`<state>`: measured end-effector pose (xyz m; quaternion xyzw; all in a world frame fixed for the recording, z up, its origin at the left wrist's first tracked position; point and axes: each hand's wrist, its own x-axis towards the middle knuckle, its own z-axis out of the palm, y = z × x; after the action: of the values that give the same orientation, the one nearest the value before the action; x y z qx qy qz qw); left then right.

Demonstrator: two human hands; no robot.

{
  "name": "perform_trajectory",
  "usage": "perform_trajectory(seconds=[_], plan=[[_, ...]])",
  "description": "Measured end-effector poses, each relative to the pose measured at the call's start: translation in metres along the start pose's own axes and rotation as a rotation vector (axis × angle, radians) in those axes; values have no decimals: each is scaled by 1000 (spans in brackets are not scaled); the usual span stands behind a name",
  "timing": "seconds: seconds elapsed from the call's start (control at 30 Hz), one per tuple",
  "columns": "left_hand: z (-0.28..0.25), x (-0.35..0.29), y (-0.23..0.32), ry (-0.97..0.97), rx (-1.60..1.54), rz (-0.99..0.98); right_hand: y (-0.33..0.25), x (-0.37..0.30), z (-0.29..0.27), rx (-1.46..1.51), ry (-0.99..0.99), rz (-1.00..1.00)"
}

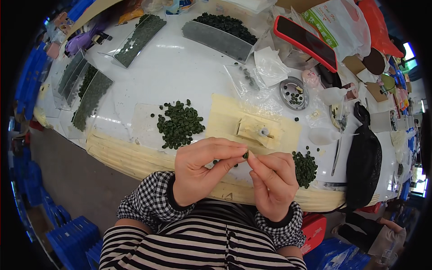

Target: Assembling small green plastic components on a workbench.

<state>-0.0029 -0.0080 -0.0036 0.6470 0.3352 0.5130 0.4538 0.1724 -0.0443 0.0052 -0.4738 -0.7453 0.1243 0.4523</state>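
Observation:
Between the fingertips of my left hand [202, 164] is a small dark green round piece [245, 155], pinched by thumb and forefinger. My right hand [274, 180] is closed, its fingertips meeting the same piece from the other side; whether they hold a second part is too small to tell. Just beyond my hands sits a yellowish block [252, 128] with a small whitish peg on top, on a yellow sheet [220, 112]. A large pile of green round pieces [179, 123] lies beyond my left hand. A smaller pile [304, 168] lies right of my right hand.
Clear bins of dark green pieces [225, 27] stand along the far and left side. A red-cased phone [306, 42] leans at the back right, near a round metal dish [294, 93]. Tweezers [336, 157] and a black mesh bag [365, 162] lie to the right. Padding covers the table's front edge [121, 155].

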Motion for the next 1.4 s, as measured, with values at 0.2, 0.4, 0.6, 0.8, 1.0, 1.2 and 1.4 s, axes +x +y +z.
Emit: perform_trajectory(seconds=[0.2, 0.4, 0.6, 0.8, 1.0, 1.2, 1.4], plan=[[0, 1, 1, -1, 19, 3, 1, 0, 0, 1, -2, -11], [1, 0, -1, -1, 45, 13, 1, 0, -1, -5, -8, -25], [0, 0, 0, -8, 38, 5, 1, 0, -1, -18, -17, -35], [-1, -1, 0, -15, 71, 20, 1, -1, -1, -17, -20, -42], [1, 1, -3, -21, 52, 0, 3, 1, -4, 14, -8, 5], [-9, -6, 0, -282, 379, 41, 11, -13, -34, -214, -103, 153], [-6, -12, -1, -375, 664, 187, 11, -25, -33, -397, -202, 110]])
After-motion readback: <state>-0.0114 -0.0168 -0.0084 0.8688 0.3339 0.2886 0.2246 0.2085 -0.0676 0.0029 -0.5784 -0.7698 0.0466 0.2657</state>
